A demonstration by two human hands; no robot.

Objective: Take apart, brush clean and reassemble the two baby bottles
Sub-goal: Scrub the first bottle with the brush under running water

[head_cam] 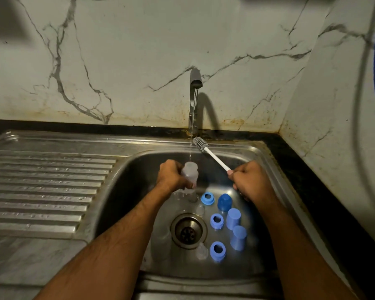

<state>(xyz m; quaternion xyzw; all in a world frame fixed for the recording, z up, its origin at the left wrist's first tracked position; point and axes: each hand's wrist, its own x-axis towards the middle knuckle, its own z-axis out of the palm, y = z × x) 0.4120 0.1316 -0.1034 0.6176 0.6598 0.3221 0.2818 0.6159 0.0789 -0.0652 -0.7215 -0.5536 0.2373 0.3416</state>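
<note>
My left hand (pixel 171 176) grips a clear baby bottle body (pixel 190 173), upright over the sink under the running water. My right hand (pixel 250 180) holds the white handle of a bottle brush (pixel 212 155); its grey bristle head (pixel 200 144) points up and left, beside the water stream and outside the bottle. On the sink floor lie three blue screw rings (pixel 207 198) (pixel 217 220) (pixel 217 250), three blue caps (pixel 224 202) (pixel 233 218) (pixel 238 237) and two clear teats (pixel 200 210) (pixel 201 252). Another clear bottle (pixel 192 197) stands below my left hand, partly hidden.
The steel sink (pixel 139 169) has a drain (pixel 188 230) in the middle and a ribbed draining board (pixel 41 187) to the left. The tap (pixel 194 100) runs at the back. A marble wall stands behind, and a black counter edge (pixel 312 180) runs along the right.
</note>
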